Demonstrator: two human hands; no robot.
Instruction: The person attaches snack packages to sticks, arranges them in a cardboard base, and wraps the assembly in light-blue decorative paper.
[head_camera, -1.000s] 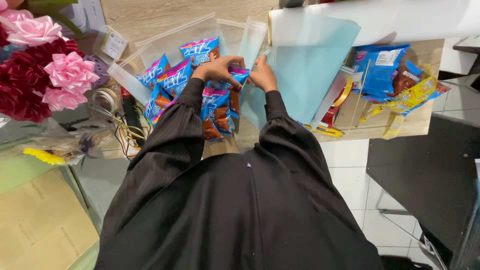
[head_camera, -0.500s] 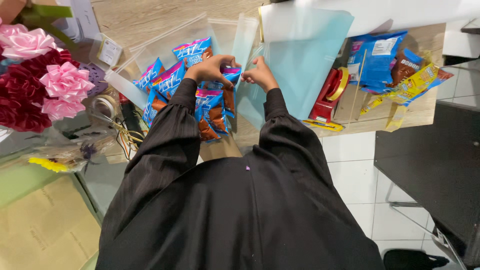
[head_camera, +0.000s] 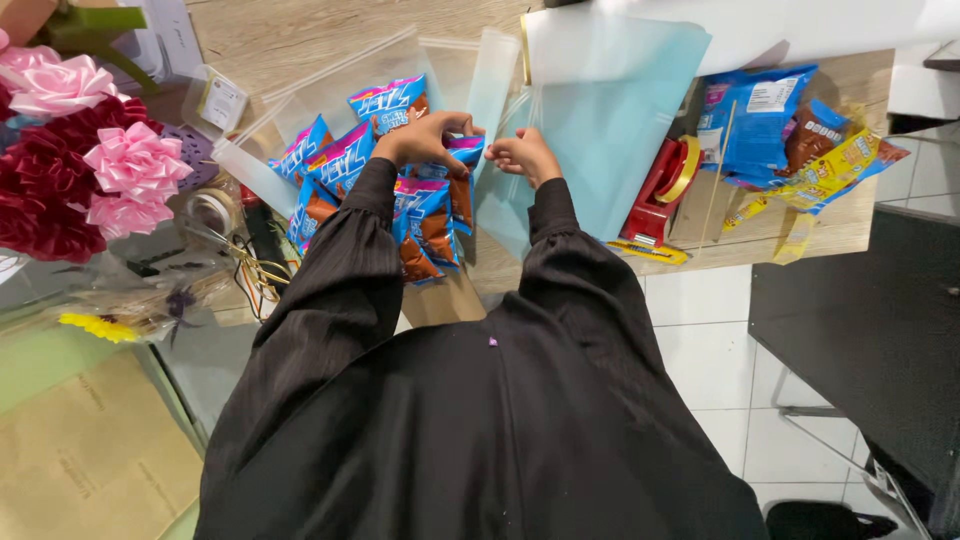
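Wood table (head_camera: 300, 40): hands on snack packs (head_camera: 425, 215)

snack packets (head_camera: 425, 215): glossy foil | table (head_camera: 300, 35): matt wood | sheet (head_camera: 610, 110): smooth translucent plastic

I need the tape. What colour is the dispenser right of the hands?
Red, with a yellowish tape roll; the tape dispenser shows in the head view.

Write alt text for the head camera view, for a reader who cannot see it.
Seen from above, a person in black sleeves works at a wooden table, left hand on a fan of blue snack packets and right hand closed beside a pale blue sheet. A red tape dispenser and more snack bags lie to the right, pink ribbon bows to the left.
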